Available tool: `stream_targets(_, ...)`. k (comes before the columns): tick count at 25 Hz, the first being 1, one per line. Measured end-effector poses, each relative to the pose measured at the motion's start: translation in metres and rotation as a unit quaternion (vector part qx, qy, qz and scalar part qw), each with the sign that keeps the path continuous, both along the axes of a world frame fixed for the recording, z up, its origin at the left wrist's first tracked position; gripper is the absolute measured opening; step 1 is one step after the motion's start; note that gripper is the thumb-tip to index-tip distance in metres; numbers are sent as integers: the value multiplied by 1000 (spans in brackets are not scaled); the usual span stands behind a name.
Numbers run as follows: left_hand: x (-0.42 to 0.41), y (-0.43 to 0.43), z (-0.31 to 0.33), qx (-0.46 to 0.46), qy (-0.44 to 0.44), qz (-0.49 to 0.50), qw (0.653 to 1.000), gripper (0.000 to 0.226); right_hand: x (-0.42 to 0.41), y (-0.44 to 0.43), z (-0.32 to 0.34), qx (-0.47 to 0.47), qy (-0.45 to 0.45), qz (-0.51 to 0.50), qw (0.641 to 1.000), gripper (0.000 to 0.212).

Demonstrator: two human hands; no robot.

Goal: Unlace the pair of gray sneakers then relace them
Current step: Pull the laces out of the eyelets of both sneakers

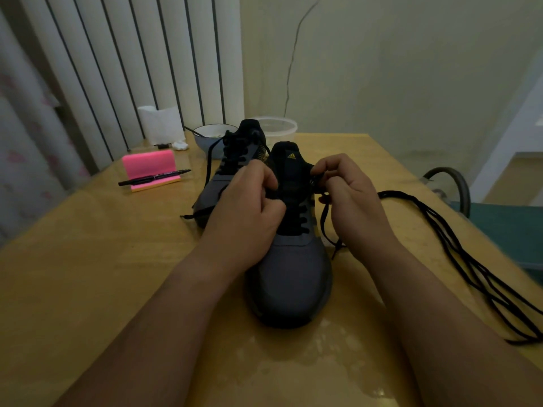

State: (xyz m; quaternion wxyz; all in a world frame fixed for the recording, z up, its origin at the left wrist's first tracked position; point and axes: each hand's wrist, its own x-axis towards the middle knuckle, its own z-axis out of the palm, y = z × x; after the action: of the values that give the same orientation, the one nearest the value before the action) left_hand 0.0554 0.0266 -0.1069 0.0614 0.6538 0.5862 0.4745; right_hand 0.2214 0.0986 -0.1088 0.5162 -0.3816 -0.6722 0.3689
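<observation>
Two gray sneakers stand on the wooden table [88, 259]. The near sneaker [291, 277] points its toe at me, with black lace crossed over its tongue. My left hand [249, 207] curls over the left side of its lacing and grips there. My right hand [349, 198] pinches the black lace [324, 218] at the upper right eyelets; the loose end hangs down beside the shoe. The far sneaker [232, 168] sits behind to the left, laced, with its lace ends trailing onto the table.
A bundle of loose black laces [458, 245] lies on the right of the table. A pink holder [150, 165] with a black pen [154, 177] sits at the left. A bowl [211, 136], a clear tub [276, 127] and tissue [160, 124] stand at the back. A chair [499, 227] is at the right.
</observation>
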Motion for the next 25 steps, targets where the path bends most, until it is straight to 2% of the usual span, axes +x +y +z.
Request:
stream_targets(3, 3, 4, -1, -20, 20, 9, 1000, 7, 0, -1, 0, 2, -7, 5, 1000, 29)
stream_targets(6, -1, 7, -4, 2, 54, 17, 998, 13, 1, -3, 0, 2, -7, 14, 1000, 28)
stream_targets(7, -2, 8, -4, 1, 17, 10, 1000, 13, 1, -4, 1, 3, -5, 15, 1000, 28)
stream_targets(9, -4, 9, -1, -35, -151, -49, 987, 14, 3, -4, 1, 3, -1, 11, 1000, 27)
stream_targets(11, -6, 6, 6, -86, -343, -133, 926, 17, 4, -3, 1, 2, 3, 10, 1000, 27)
stream_targets(12, -7, 5, 8, -101, -398, -161, 897, 16, 4, -3, 1, 1, 1, 9, 1000, 27)
stream_targets(13, -10, 4, 9, -111, -402, -160, 895, 16, 3, -3, 0, 0, -4, 5, 1000, 26)
stream_targets(14, -13, 5, 8, -120, -352, -129, 919, 18, 3, -2, 0, 1, -8, 1, 1000, 26)
stream_targets(16, -14, 3, 4, -147, -177, -51, 972, 30, 5, 0, -1, 1, -8, -7, 1000, 25)
stream_targets(17, -13, 3, 2, -148, -125, -34, 980, 36, 6, 0, 0, 1, -6, -8, 1000, 25)
stream_targets(19, -8, 2, 1, -114, -89, -26, 989, 40, 6, -1, 0, 0, -5, -2, 1000, 25)
stream_targets(21, -4, 3, 0, -56, -35, -16, 998, 27, 4, -3, 1, -2, -10, 5, 1000, 26)
stream_targets(23, -5, 6, -1, -13, -35, -12, 999, 13, 2, -4, 1, 4, -11, 11, 1000, 26)
stream_targets(25, -8, 7, 1, -21, -164, -56, 985, 14, 1, -4, 0, 9, -11, 10, 1000, 25)
